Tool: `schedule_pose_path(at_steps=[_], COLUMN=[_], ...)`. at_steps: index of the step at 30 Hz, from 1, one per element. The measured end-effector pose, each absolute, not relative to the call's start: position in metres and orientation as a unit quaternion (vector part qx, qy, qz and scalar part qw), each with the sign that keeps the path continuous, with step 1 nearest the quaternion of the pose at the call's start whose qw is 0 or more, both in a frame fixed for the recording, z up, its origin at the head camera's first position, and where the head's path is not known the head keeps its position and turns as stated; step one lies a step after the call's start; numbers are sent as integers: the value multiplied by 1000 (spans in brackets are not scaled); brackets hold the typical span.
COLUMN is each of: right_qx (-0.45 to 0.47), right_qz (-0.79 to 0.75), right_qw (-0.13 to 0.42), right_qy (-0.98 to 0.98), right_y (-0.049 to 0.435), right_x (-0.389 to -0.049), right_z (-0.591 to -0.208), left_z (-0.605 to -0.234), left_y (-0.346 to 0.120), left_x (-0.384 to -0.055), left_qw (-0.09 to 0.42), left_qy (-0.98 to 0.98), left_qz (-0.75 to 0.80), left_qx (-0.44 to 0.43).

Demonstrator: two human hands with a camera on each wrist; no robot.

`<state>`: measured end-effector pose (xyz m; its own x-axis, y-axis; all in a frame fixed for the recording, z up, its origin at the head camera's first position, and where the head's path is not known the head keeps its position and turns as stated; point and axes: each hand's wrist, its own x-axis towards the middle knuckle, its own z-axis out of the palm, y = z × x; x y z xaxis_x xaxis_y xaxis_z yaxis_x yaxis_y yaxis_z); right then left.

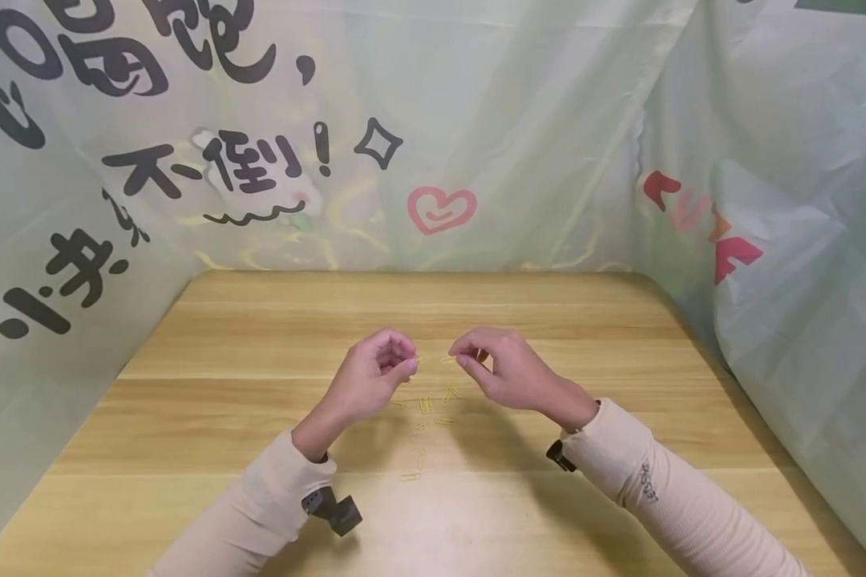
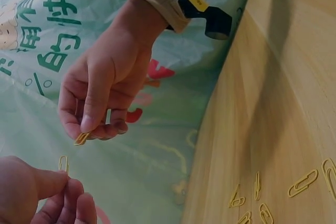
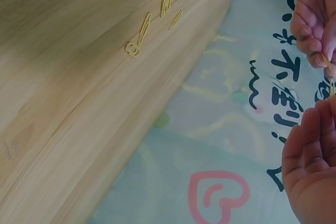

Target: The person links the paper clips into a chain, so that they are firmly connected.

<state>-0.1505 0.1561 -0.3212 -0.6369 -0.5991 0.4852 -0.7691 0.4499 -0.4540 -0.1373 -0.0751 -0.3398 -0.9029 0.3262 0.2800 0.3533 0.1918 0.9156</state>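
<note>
Above the table, my left hand [image 1: 371,377] pinches a yellow paper clip [image 2: 63,163] between thumb and fingertips, with one looped end sticking up. Facing it across a small gap, my right hand [image 1: 512,373] pinches another yellow paper clip [image 2: 82,138] between thumb and curled fingers. The two clips point toward each other in the head view. Below the hands, several loose yellow paper clips [image 1: 425,405] lie scattered on the wooden table [image 1: 260,417]. In the right wrist view both hands sit at the right edge, partly cut off.
Printed fabric sheets [image 1: 534,160] hang behind the table and along both sides. A pair of paper clips [image 1: 410,478] lies nearer the front than the rest. Black wrist-camera mounts [image 1: 335,510] stick out below the sleeves.
</note>
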Motion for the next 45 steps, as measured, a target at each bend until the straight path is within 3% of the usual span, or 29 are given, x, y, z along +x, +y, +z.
schedule_pose_path(at_steps=[14, 45], right_qx=[407, 436], right_qz=[354, 330], right_qw=[194, 250], right_qy=[-819, -799], right_y=[147, 144], right_x=[-149, -152], right_z=[-322, -327], left_z=[-336, -334], left_y=[-69, -64], left_x=[-134, -133], left_qw=[2, 10], left_qy=[-786, -780], left_qz=[-589, -594], left_qx=[-187, -197])
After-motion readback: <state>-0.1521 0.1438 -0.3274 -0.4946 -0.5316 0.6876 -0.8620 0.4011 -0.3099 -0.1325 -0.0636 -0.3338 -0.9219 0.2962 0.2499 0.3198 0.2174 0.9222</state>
